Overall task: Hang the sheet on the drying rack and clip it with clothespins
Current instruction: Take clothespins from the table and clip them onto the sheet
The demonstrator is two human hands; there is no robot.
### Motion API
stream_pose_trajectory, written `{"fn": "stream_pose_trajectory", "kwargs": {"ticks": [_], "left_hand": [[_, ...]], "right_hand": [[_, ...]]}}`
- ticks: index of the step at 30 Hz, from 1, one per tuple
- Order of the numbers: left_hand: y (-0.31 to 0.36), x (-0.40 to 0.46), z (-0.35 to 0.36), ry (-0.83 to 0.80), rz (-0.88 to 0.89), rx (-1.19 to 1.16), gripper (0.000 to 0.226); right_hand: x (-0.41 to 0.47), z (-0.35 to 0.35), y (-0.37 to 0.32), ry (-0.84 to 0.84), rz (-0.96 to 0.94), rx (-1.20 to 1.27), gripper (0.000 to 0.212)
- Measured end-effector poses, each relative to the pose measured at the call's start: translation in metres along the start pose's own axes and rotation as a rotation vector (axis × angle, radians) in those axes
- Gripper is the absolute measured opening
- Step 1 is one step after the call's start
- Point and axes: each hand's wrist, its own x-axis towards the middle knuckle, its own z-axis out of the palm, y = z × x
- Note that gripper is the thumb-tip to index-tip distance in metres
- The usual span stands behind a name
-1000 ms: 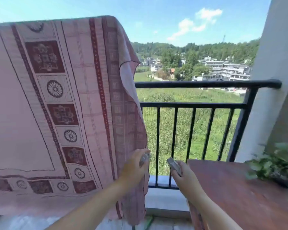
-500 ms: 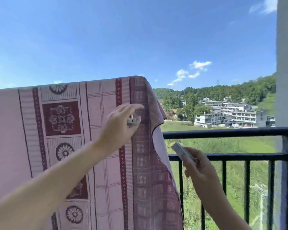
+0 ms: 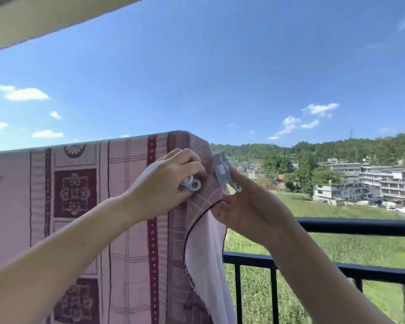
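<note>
Pink patterned sheet (image 3: 126, 195) draped over a high bar, fills left side. Left hand (image 3: 164, 183) at its top right corner, fingers curled round a white clothespin (image 3: 190, 183), pressed on the fabric. Just right, right hand (image 3: 246, 204) pinches a grey-white clothespin (image 3: 223, 171) beside the sheet edge. Black balcony railing (image 3: 360, 226) far right.

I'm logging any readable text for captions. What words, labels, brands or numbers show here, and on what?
None can be read.
Sheet: woven flower and square motifs only, no letters.
Clothespin in the right hand: moulded marks, too blurred to read.
Clothespin in the left hand: no marking visible.
Distant buildings: too small to tell.
</note>
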Motion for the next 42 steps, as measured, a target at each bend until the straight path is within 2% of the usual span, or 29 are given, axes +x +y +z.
{"fn": "stream_pose_trajectory", "kwargs": {"ticks": [3,5,8,9,11,13,14,17,18,19,20,22,23,25,27,31,33,35,36,39,40,42], "left_hand": [[0.004,0.000,0.003,-0.032,-0.037,0.018,0.021],[0.005,0.006,0.000,-0.039,-0.049,0.045,0.019],[0.007,0.037,-0.014,0.056,-0.159,-0.098,0.027],[0.007,0.052,-0.020,0.025,-0.192,-0.151,0.035],[0.006,0.082,-0.028,-0.222,-0.229,-0.171,0.047],[0.008,0.107,-0.030,-0.481,-0.223,-0.150,0.035],[0.010,0.116,-0.028,-0.542,-0.225,-0.130,0.024],[0.014,0.132,-0.018,-0.518,-0.262,-0.050,0.017],[0.014,0.133,-0.013,-0.490,-0.282,-0.049,0.016],[0.012,0.133,-0.009,-0.461,-0.307,-0.067,0.015],[0.011,0.133,-0.005,-0.436,-0.336,-0.092,0.014],[0.010,0.132,-0.001,-0.407,-0.383,-0.121,0.014],[0.011,0.132,-0.001,-0.402,-0.405,-0.139,0.013],[0.013,0.132,-0.005,-0.398,-0.453,-0.192,0.012],[0.014,0.133,-0.010,-0.399,-0.483,-0.219,0.012],[0.013,0.127,-0.013,-0.349,-0.499,-0.284,0.014],[0.016,0.117,-0.019,-0.213,-0.406,-0.306,0.018],[0.024,0.107,-0.028,-0.163,-0.193,-0.251,0.025],[0.028,0.102,-0.031,-0.251,-0.077,-0.187,0.028],[0.033,0.096,-0.029,-0.750,0.124,0.169,0.029],[0.032,0.097,-0.026,-0.838,0.138,0.297,0.027],[0.026,0.100,-0.021,-0.849,0.154,0.459,0.014]], "right_hand": [[0.008,0.003,-0.014,0.008,-0.134,-0.106,0.020],[0.011,0.006,-0.026,-0.015,-0.247,-0.273,0.020],[0.012,0.011,-0.050,-0.055,-0.397,-0.530,0.024],[0.011,0.013,-0.058,-0.057,-0.426,-0.586,0.024],[0.007,0.014,-0.070,-0.047,-0.451,-0.713,0.022],[0.003,0.009,-0.078,0.006,-0.482,-0.840,0.019],[0.000,0.004,-0.081,0.064,-0.518,-0.872,0.017],[-0.024,-0.009,-0.082,0.312,-0.770,-0.858,0.011],[-0.034,-0.011,-0.076,0.341,-0.874,-0.874,0.010],[-0.045,-0.009,-0.065,0.296,-0.939,-0.905,0.012],[-0.052,-0.007,-0.049,0.192,-0.936,-0.938,0.013],[-0.050,-0.008,-0.012,-0.036,-0.737,-1.039,0.013],[-0.042,-0.013,0.006,-0.078,-0.634,-1.120,0.012],[-0.019,-0.029,0.032,-0.011,-0.516,-1.215,0.016],[-0.002,-0.036,0.038,0.074,-0.433,-1.173,0.017],[0.003,-0.033,0.040,0.170,-0.463,-1.160,0.016],[0.000,-0.035,0.037,0.168,-0.467,-1.150,0.019],[-0.003,-0.038,0.032,0.136,-0.436,-1.120,0.018],[-0.004,-0.039,0.030,0.117,-0.421,-1.103,0.017],[-0.005,-0.044,0.025,0.065,-0.398,-1.096,0.017],[-0.005,-0.045,0.024,0.043,-0.393,-1.103,0.019],[-0.007,-0.049,0.022,0.000,-0.380,-1.116,0.024]]}}
